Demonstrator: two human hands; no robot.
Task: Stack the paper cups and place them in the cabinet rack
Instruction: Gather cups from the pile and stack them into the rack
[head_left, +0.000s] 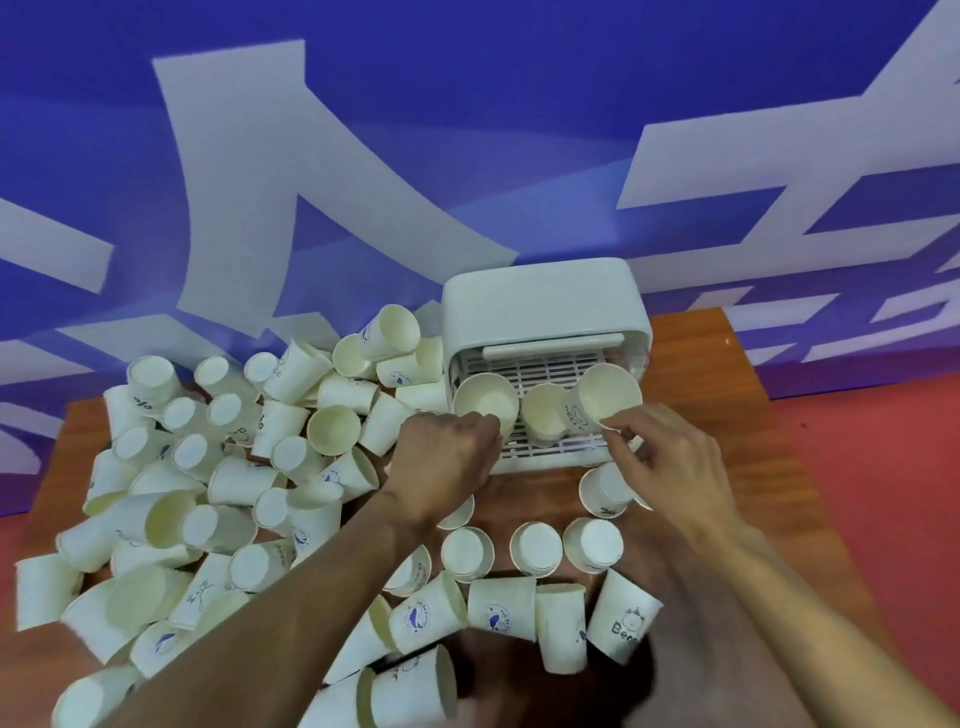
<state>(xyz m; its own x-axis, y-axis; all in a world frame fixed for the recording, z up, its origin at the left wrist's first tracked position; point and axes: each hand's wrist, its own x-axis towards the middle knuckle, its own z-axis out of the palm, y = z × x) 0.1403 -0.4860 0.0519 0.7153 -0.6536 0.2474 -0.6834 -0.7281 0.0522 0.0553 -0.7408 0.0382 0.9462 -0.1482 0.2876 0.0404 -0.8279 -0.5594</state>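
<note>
Barely begun: three cups (543, 415) on the rack (545, 364), upper centre. Left hand (441, 460) curls round the left cup (485, 397), right hand (670, 460) pinches the right cup (608, 392) by its rim. The heap (234, 467) at left lies unstacked.

Two bare forearms, bare left hand (441, 462), bare right hand (670, 467)

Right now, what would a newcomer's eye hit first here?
The big pile of paper cups tumbled over the left half of the wooden table. Next, the white cabinet at the table's far side, its rack pulled out with three cups on it. Both hands work there: the left hand grips the left cup, and the right hand pinches the rim of the right cup.
</note>
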